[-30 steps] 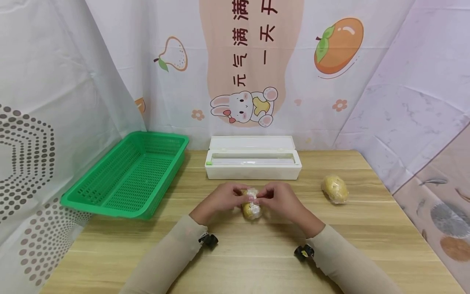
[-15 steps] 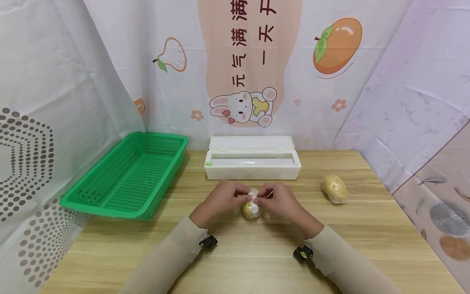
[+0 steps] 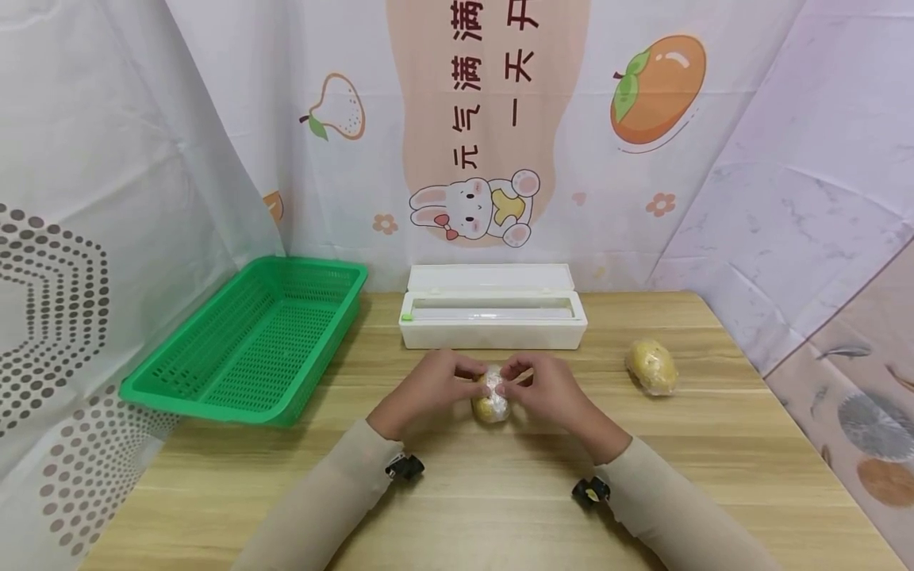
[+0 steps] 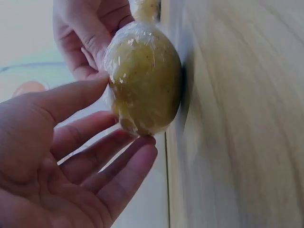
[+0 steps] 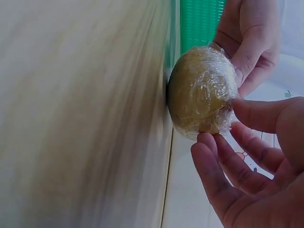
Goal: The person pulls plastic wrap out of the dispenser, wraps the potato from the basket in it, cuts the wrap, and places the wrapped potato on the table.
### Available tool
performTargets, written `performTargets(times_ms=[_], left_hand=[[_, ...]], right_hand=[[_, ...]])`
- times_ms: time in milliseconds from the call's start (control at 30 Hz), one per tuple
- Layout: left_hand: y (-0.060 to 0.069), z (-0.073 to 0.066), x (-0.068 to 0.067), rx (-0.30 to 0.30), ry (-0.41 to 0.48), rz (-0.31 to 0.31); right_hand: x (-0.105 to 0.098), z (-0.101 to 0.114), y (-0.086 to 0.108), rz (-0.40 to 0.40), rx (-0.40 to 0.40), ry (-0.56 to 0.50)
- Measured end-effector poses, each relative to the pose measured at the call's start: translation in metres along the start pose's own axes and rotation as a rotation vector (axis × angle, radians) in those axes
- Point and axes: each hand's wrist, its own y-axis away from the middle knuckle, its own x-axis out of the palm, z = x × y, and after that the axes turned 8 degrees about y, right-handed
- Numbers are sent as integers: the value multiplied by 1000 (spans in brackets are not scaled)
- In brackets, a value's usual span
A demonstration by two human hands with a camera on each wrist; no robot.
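Observation:
A potato (image 3: 491,408) wrapped in clear cling film rests on the table in front of me, its film shiny and wrinkled. From its left side my left hand (image 3: 437,390) holds it, thumb on the film and fingertips at the far end, as the left wrist view (image 4: 142,80) shows. Opposite, my right hand (image 3: 548,390) pinches the film with thumb and fingers; in the right wrist view the wrapped potato (image 5: 202,95) sits against its fingertips. Another film-wrapped potato (image 3: 652,367) lies apart to the right.
Behind the hands stands a white cling film dispenser (image 3: 493,336) with its lid raised and a roll inside. A green slotted basket (image 3: 250,353) sits at the left of the wooden table (image 3: 493,507). A printed curtain (image 3: 343,190) hangs along the table's back edge.
Both hands stay at the potato with only small finger shifts on the film. The left fingers have lifted slightly. The other potato, basket and dispenser have stayed put.

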Motion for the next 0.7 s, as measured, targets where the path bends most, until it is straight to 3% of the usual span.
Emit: performTargets(times_ms=[133, 200, 267, 367, 433, 500, 700], left_hand=[[-2, 9, -3, -86, 128, -44], [-3, 12, -4, -140, 214, -34], [-3, 15, -3, -200, 312, 22], [-4, 18, 0, -266, 470, 155], [-5, 20, 2, -275, 535, 218], [-6, 20, 4, -278, 574, 242], [-4, 19, 5, -296, 620, 229]], right_hand=[[-1, 0, 0, 11, 4, -1], [-1, 0, 1, 16, 25, 6], [-1, 1, 1, 24, 45, 17], [-2, 3, 0, 29, 63, 36], [-4, 3, 0, 26, 65, 44], [-5, 3, 1, 23, 61, 49], [-9, 0, 1, 29, 14, 61]])
